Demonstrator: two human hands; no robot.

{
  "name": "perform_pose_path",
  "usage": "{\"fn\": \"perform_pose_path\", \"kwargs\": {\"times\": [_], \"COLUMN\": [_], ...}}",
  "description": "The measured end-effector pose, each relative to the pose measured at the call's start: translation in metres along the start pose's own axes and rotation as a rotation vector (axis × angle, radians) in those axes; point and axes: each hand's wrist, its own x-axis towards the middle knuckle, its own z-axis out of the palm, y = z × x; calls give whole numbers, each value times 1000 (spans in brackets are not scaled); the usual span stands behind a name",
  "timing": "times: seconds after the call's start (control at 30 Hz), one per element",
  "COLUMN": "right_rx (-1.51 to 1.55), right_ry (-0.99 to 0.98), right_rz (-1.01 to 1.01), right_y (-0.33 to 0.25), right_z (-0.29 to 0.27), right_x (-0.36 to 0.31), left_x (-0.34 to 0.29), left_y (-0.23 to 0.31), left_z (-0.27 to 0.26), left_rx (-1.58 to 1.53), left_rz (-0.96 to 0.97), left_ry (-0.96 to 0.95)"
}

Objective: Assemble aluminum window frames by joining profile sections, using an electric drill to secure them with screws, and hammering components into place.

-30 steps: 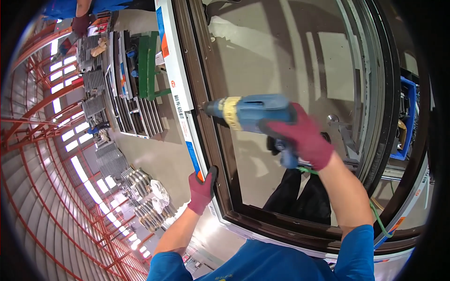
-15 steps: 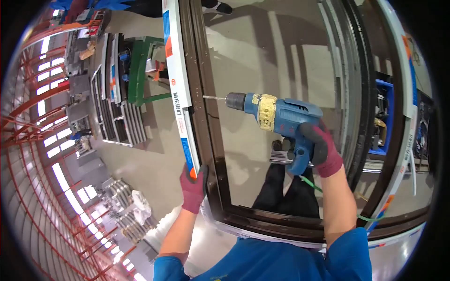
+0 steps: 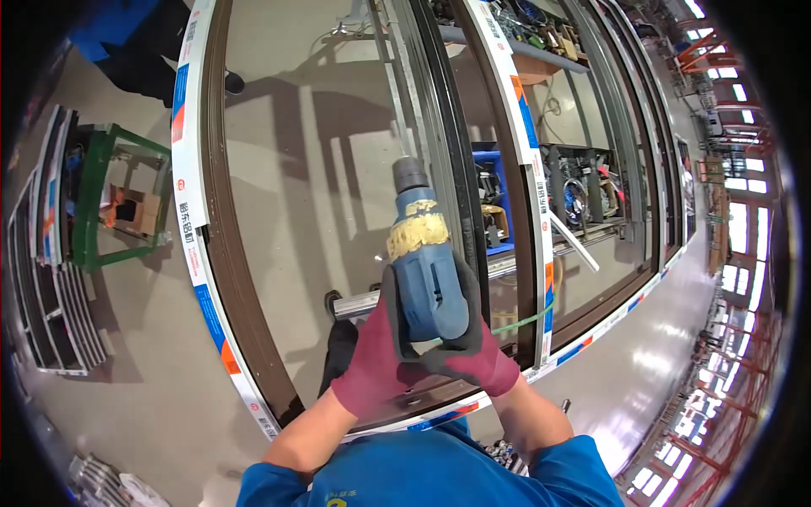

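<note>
A blue power drill point(image 3: 429, 275) with yellowish tape round its body is held in front of me, its black chuck point(image 3: 410, 173) pointing away. The bit at its tip is faint and blurred. My left hand point(image 3: 378, 351), in a maroon glove with dark fingers, wraps the drill's left side. On the other side my right hand point(image 3: 480, 351), gloved alike, closes round its rear; the handle is hidden beneath. Under the drill lies a large brown window or door frame point(image 3: 245, 304) edged with white printed protective film point(image 3: 190, 245).
Black and grey rails point(image 3: 443, 127) run beside the drill. A blue bin point(image 3: 498, 203) of parts shows beneath the frame. A green cord point(image 3: 524, 321) trails rightward. At left stand a green metal stand point(image 3: 93, 203) and stacked profiles point(image 3: 63, 329). Another person point(image 3: 135, 51) stands far left.
The drill has swung from pointing left to pointing away from me. My left hand has left the frame's left edge and joined the right on the drill. The view has turned right.
</note>
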Motion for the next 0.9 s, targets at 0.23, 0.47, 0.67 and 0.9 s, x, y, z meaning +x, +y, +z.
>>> {"fn": "perform_pose_path", "kwargs": {"times": [0.23, 0.47, 0.67, 0.9], "right_rx": [-559, -1296, -1132, -1173], "right_ry": [-79, 681, 639, 649], "right_rz": [-251, -234, 52, 55], "right_y": [-6, -13, 9, 9], "right_z": [-35, -199, -231, -221], "right_x": [0, 44, 43, 48], "left_x": [23, 79, 107, 127], "left_y": [-57, -88, -112, -130], "left_z": [-12, -18, -15, -8], "left_rx": [-534, -892, -855, -889], "left_rz": [-163, -324, -431, -370], "left_ry": [369, 140, 6, 10]}}
